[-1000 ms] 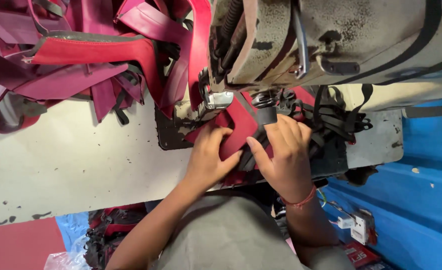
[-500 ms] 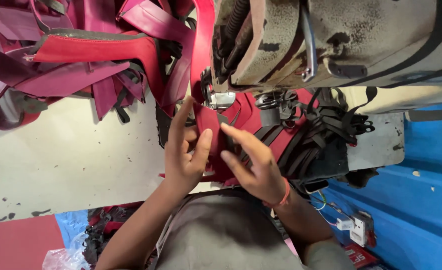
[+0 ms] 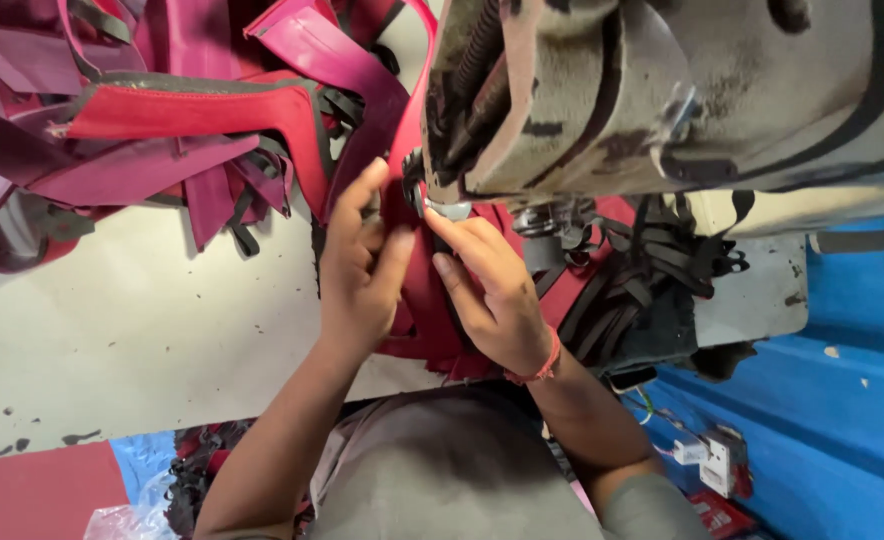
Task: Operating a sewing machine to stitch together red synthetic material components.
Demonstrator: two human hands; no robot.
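2 hands meet at the centre of the frame under the worn, grey-cream sewing machine head (image 3: 662, 90): the left hand (image 3: 362, 270), fingers nearly straight, presses flat on the red fabric piece (image 3: 417, 300), while the right hand (image 3: 492, 290) pinches its edge just below the metal presser foot (image 3: 447, 208), apparently to keep the seam lined up. Stiff red and maroon panels (image 3: 162, 130) with black webbing straps (image 3: 632, 290) (a tangled bundle right of centre) pile across the scuffed pale table (image 3: 112, 330).
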